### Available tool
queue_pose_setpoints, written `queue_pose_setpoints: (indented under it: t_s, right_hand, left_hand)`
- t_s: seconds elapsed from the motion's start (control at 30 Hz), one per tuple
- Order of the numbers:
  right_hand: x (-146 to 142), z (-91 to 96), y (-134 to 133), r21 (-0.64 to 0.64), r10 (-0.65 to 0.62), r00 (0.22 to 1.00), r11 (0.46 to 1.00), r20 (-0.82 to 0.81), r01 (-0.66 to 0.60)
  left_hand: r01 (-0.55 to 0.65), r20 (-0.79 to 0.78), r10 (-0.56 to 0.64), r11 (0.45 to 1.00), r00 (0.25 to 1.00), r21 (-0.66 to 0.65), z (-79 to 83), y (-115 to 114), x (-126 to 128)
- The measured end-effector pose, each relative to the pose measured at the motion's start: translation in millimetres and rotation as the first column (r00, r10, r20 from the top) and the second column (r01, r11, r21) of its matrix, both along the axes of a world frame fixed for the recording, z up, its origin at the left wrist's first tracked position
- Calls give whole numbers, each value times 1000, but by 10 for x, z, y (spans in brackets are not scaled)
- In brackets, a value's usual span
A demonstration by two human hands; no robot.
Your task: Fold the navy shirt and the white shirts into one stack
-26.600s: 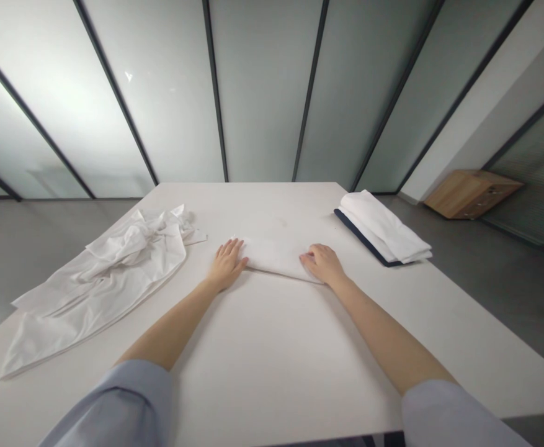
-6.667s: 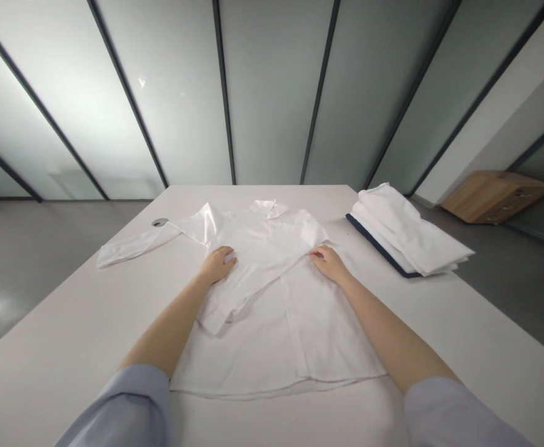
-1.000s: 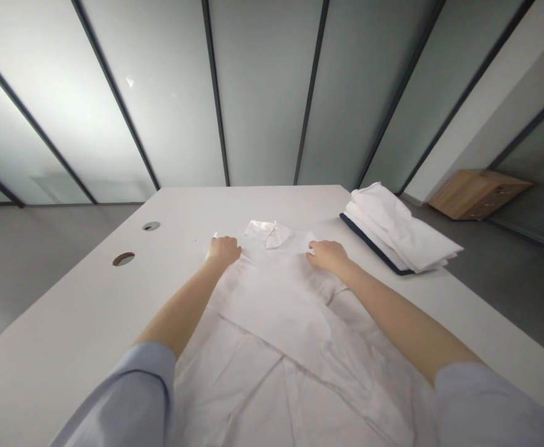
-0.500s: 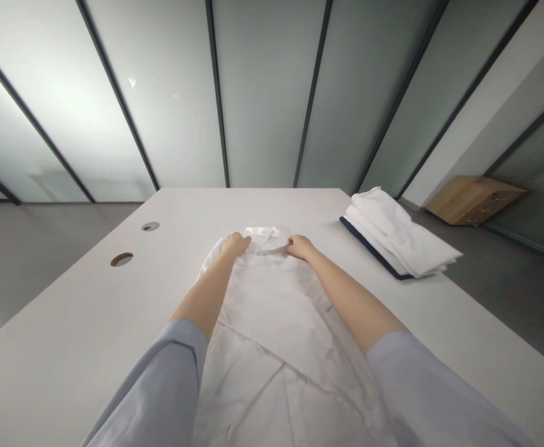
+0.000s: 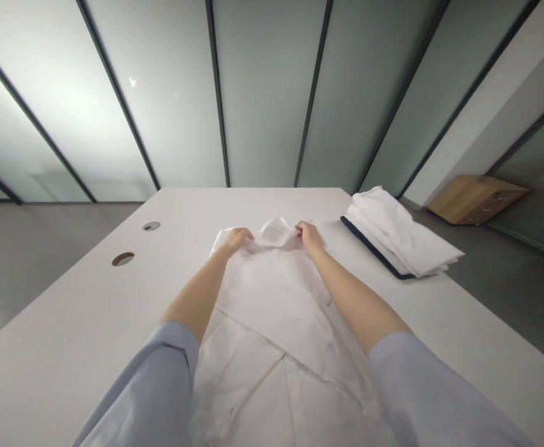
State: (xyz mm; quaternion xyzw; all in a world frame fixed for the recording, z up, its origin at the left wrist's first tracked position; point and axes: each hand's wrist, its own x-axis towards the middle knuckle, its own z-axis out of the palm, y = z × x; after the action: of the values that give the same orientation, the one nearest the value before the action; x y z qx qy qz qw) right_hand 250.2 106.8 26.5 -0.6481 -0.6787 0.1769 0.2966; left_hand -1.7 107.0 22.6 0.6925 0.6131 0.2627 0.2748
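A white shirt (image 5: 276, 310) lies lengthwise on the white table (image 5: 67, 323), its sides folded inward and its collar (image 5: 276, 233) at the far end. My left hand (image 5: 235, 239) is closed on the left side of the collar. At the collar's right side, my right hand (image 5: 307, 234) pinches the cloth. The collar end is lifted slightly off the table between the two hands. Both forearms reach out over the shirt's body.
A stack of folded white cloths (image 5: 402, 239) with a dark blue layer underneath sits at the table's right edge. Two round holes (image 5: 123, 259) pierce the tabletop on the left. Glass wall panels stand behind the table, and a wooden cabinet (image 5: 479, 198) stands on the floor at right.
Both hands moved inward from the shirt's shoulders to the collar, gripped it, and raised it a little off the table.
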Motion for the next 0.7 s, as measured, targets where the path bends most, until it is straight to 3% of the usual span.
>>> queue_pose_setpoints:
  t_s: [0.1,0.2,0.27,0.33,0.4,0.5,0.6,0.7]
  right_hand:
    - [16,-45,-127,-25,-101,968,994,230,109]
    - [-39,-85,-258,73,-130,892,991,432,109]
    - [-95,-101,-315,151,-112,884,987,453,48]
    - [-145,-118,-347,156,-10,890,985,456,-69]
    - [-180,-150,-366,79,121,871,981,475,-180]
    - [-202,-222,-403,-40,235,837,968,494,-249]
    - [-201,-292,-455,-88,260,811,964,524,-252]
    - [-196,-326,-484,-141,257,785,966,563,-215]
  left_hand:
    - [-7,-243,2,1000,970,-21,-19,-93,6]
    - [-53,-433,131,981,892,188,0,-227,91]
    - [10,-462,150,945,874,327,-3,-317,159]
    - [159,-480,40,916,876,368,-51,-381,203]
    - [291,-525,-102,911,845,291,-139,-408,207]
    - [332,-556,-217,936,802,115,-250,-411,163]
    - [308,-588,-219,950,779,54,-218,-457,146]
    - [227,-639,-132,971,758,69,-52,-623,227]
